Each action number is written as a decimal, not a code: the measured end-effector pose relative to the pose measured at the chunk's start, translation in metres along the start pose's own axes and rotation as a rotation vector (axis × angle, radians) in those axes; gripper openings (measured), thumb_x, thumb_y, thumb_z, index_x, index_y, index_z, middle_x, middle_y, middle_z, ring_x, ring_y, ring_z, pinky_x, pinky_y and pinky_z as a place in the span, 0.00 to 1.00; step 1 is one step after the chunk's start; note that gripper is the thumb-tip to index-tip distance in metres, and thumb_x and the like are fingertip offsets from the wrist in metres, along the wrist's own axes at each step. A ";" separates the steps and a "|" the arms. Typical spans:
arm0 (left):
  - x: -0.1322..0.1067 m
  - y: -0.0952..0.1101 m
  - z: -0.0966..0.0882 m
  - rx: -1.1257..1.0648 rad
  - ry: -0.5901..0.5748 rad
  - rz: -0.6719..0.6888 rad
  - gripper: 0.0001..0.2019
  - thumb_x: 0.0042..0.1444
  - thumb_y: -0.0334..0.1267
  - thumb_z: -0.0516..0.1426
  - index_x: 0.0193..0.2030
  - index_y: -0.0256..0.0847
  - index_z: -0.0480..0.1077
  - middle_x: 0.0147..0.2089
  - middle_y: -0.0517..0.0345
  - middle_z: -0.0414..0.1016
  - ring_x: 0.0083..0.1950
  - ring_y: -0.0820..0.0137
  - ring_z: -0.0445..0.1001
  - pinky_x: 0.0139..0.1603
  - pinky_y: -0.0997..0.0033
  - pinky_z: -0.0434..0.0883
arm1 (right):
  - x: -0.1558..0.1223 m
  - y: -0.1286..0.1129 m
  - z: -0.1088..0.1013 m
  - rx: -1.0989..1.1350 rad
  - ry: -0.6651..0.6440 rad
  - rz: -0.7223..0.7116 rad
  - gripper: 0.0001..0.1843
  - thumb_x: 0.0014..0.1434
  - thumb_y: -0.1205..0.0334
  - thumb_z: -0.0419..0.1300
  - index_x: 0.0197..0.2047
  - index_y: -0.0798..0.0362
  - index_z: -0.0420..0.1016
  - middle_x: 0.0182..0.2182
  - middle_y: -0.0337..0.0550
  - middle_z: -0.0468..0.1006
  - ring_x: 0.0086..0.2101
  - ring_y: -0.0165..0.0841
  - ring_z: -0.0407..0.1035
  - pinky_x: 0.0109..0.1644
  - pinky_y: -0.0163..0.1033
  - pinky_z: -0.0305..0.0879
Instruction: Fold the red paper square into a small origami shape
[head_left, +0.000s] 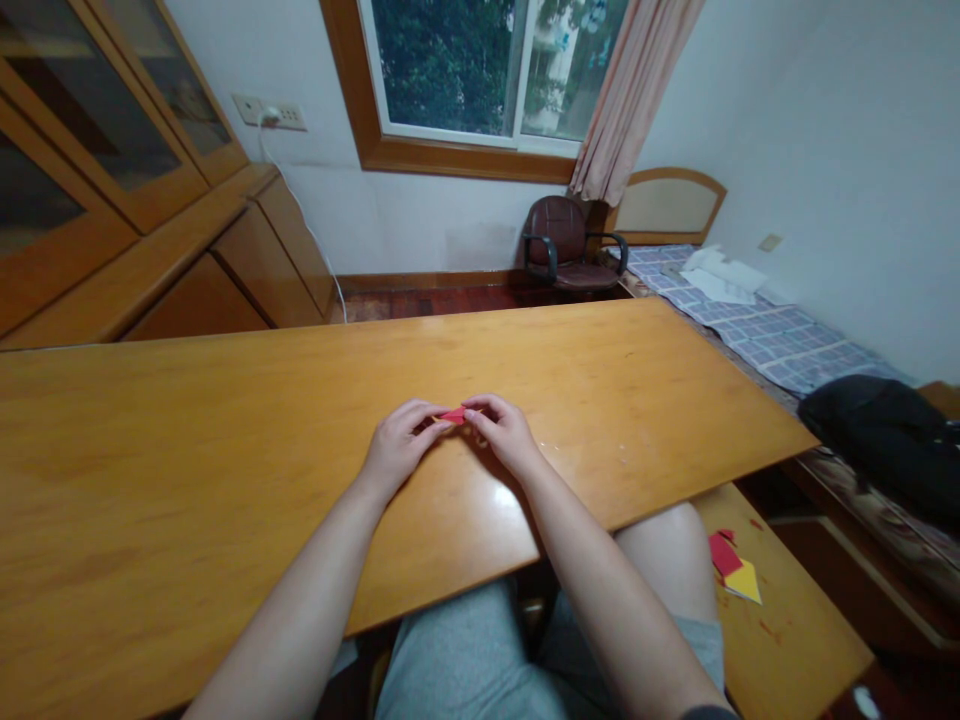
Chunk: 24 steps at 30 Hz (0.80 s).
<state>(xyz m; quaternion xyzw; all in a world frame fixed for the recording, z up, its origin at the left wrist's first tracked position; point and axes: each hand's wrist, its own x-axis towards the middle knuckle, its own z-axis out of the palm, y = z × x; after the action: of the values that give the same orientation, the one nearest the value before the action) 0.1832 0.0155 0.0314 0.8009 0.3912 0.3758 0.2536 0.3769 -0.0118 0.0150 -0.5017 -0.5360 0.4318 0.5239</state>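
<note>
A small folded piece of red paper [454, 415] lies on the wooden table [225, 420], pinched between both my hands. My left hand [397, 443] grips its left side with curled fingers. My right hand [504, 430] presses and pinches its right side, fingers closed over it. Most of the paper is hidden under my fingertips.
Red and yellow paper pieces [733, 567] lie on a lower wooden surface [795, 640] at my right. Beyond it is a bed [780, 335] with a black bag [881, 430]. A brown office chair [568, 247] stands under the window, and wooden cabinets [150, 200] line the left wall.
</note>
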 end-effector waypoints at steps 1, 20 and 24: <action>0.000 0.000 0.000 -0.004 -0.005 0.002 0.11 0.61 0.44 0.58 0.44 0.42 0.76 0.41 0.54 0.78 0.41 0.67 0.75 0.44 0.68 0.72 | 0.000 0.001 0.000 -0.001 0.004 -0.002 0.12 0.58 0.55 0.62 0.42 0.53 0.78 0.28 0.39 0.77 0.23 0.26 0.66 0.26 0.31 0.64; -0.002 0.003 0.004 0.050 -0.038 -0.022 0.12 0.61 0.47 0.57 0.41 0.42 0.76 0.37 0.55 0.78 0.38 0.68 0.75 0.39 0.70 0.71 | -0.001 -0.002 0.002 -0.042 -0.004 -0.043 0.09 0.55 0.56 0.65 0.35 0.54 0.76 0.28 0.38 0.78 0.25 0.27 0.69 0.29 0.32 0.65; -0.002 0.003 0.004 0.043 -0.026 -0.015 0.12 0.61 0.47 0.57 0.40 0.42 0.77 0.37 0.55 0.79 0.38 0.68 0.75 0.39 0.70 0.71 | -0.002 -0.003 0.002 -0.050 -0.005 -0.038 0.10 0.55 0.55 0.64 0.35 0.53 0.76 0.28 0.38 0.78 0.25 0.27 0.68 0.29 0.32 0.65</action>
<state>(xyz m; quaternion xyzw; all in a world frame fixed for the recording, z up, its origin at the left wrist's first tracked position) 0.1868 0.0114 0.0304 0.8080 0.4020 0.3548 0.2441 0.3749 -0.0140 0.0177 -0.5033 -0.5574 0.4094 0.5181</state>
